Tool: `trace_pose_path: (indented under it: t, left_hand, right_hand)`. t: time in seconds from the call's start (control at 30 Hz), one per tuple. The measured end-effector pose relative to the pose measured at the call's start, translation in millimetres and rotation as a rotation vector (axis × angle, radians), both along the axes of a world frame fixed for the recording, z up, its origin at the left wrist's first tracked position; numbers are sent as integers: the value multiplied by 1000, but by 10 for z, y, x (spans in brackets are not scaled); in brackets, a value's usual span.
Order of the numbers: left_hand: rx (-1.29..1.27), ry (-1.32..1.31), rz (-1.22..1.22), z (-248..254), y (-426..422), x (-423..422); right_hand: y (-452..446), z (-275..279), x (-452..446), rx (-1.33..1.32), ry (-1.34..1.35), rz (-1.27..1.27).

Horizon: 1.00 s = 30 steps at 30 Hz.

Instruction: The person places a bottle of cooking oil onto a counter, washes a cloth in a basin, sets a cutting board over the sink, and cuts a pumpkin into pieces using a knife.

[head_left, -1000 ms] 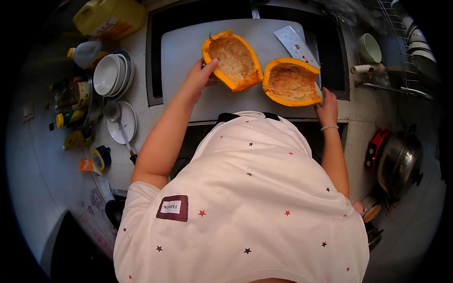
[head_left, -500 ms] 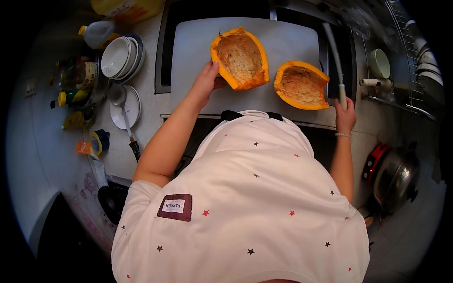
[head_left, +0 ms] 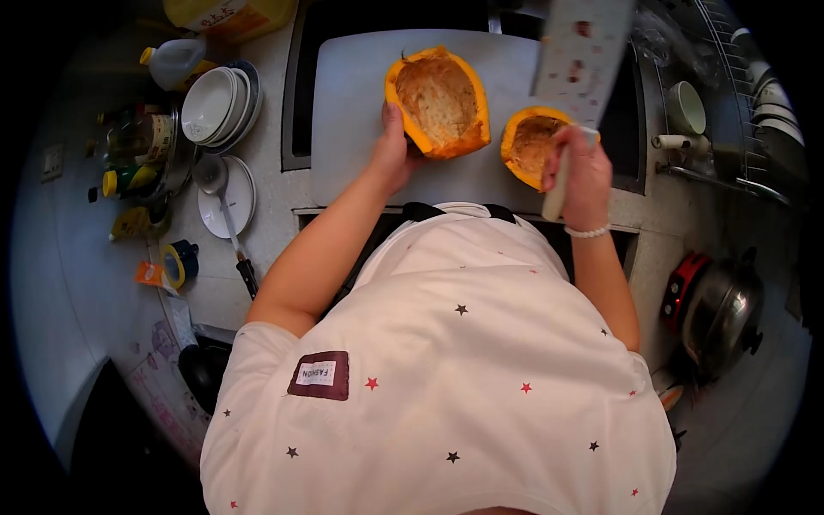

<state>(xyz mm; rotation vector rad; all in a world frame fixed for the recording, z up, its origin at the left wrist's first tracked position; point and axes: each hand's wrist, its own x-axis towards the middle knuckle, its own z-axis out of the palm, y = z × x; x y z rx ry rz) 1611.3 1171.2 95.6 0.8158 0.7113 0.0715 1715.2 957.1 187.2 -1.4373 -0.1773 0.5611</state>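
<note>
The left hand (head_left: pixel 396 154) grasps the left pumpkin half (head_left: pixel 439 96) by its outer side, with the thumb up near the rim and the fingers mostly hidden behind the rind. This half is over the cutting board (head_left: pixel 348 112), its hollow, stringy orange inside facing up; whether it touches the board, I cannot tell.

The right hand (head_left: pixel 587 178) is closed around the pale handle of a wide knife (head_left: pixel 585 60). The blade has small printed pictures on it and points away from the person, above the board's right edge. The right pumpkin half (head_left: pixel 529 146) sits on the board, just beside the left half but apart from it, hollow side up and partly hidden by the right hand. I cannot tell if that hand touches it.

Left of the board are a stack of bowls (head_left: pixel 206 107) and 2 or more plates (head_left: pixel 244 196), with a ladle (head_left: pixel 210 174) lying across the plates. A yellow jug (head_left: pixel 245 17) is farther back. On the right are a wire rack (head_left: pixel 745 129), a pale green bowl (head_left: pixel 686 107) and a lidded metal pot (head_left: pixel 728 300) beside a red appliance (head_left: pixel 682 279).
</note>
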Motion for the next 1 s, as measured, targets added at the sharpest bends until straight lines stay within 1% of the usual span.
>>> trace_pose_path:
  t: [0.07, 0.13, 0.2, 0.3, 0.33, 0.47, 0.57, 0.77, 0.87, 1.0]
  left_hand:
    - [3, 20, 45, 52, -7, 74]
    - [0, 48, 66, 91, 13, 152]
    - [-11, 54, 49, 139, 43, 177]
    - [-20, 50, 54, 136, 68, 184]
    - [-25, 49, 61, 131, 62, 176]
    - [-59, 63, 65, 136, 19, 114]
    - [-75, 45, 63, 130, 6, 113]
    - [-153, -18, 71, 181, -33, 183]
    - [-167, -6, 84, 143, -41, 214]
    - [-186, 30, 137, 207, -82, 256]
  right_hand:
    - [121, -105, -115, -117, 8, 55]
    - [158, -233, -185, -202, 10, 166]
    - [216, -233, -256, -328, -14, 255]
    - [284, -306, -316, -445, -357, 349]
    - [306, -225, -354, -506, -340, 369]
    - [330, -276, -456, -553, -321, 409]
    - [332, -304, -501, -592, -398, 405]
    - [240, -214, -513, -597, -240, 351]
    - [204, -179, -524, -594, -227, 343]
    - [205, -185, -536, -612, -303, 339]
